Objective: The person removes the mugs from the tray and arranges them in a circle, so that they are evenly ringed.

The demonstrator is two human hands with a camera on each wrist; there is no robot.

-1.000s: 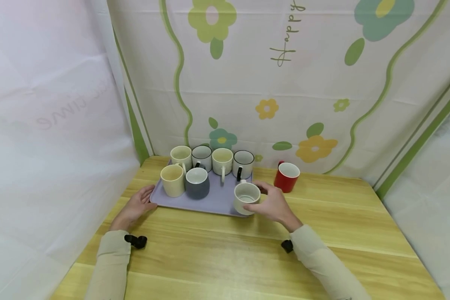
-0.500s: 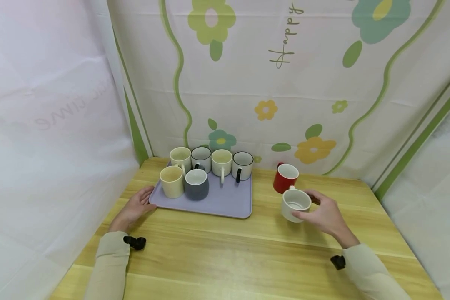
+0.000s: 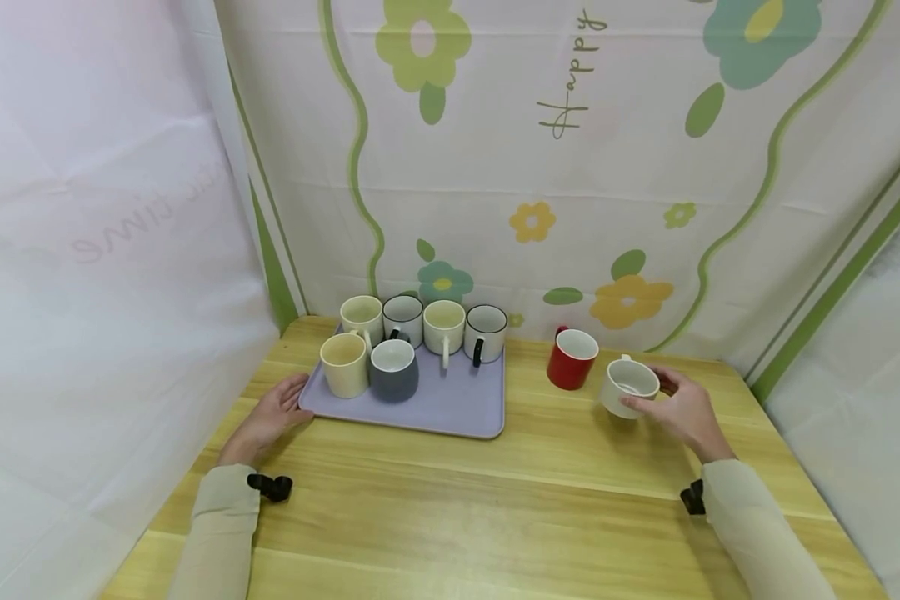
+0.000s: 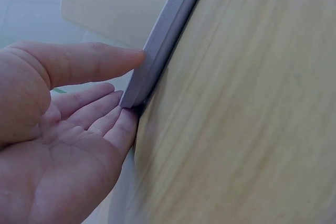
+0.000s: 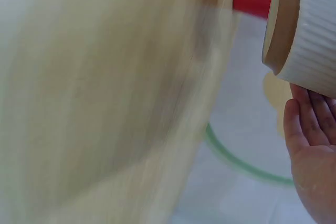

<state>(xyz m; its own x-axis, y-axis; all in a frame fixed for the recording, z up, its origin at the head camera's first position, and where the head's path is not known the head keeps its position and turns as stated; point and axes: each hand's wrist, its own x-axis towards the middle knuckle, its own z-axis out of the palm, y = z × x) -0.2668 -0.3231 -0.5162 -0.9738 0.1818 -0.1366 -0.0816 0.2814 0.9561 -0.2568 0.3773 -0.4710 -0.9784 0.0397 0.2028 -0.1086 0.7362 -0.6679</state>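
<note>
My right hand [image 3: 690, 417] grips a white mug [image 3: 617, 402] by its side, thumb near the rim. The right wrist view shows this mug's ribbed wall [image 5: 315, 40] and its underside lifted off the table. Just left of it stands a red mug [image 3: 567, 368] with a white inside. My left hand [image 3: 270, 415] rests at the near left corner of a lilac tray [image 3: 461, 408]. In the left wrist view its thumb [image 4: 100, 62] touches the tray's rim [image 4: 157, 48], and its straight fingers lie against the corner.
On the tray, a back row has two cream mugs [image 3: 444, 327] and two white mugs [image 3: 485, 333] with dark rims and handles. In front stand a pale yellow mug [image 3: 345, 372] and a grey mug [image 3: 394, 379]. A floral cloth [image 3: 465, 183] hangs behind the wooden table [image 3: 450, 508].
My right hand has carried the white mug from the tray's near right corner rightwards, past the front of the red mug, to its right side. My left hand has stayed at the tray.
</note>
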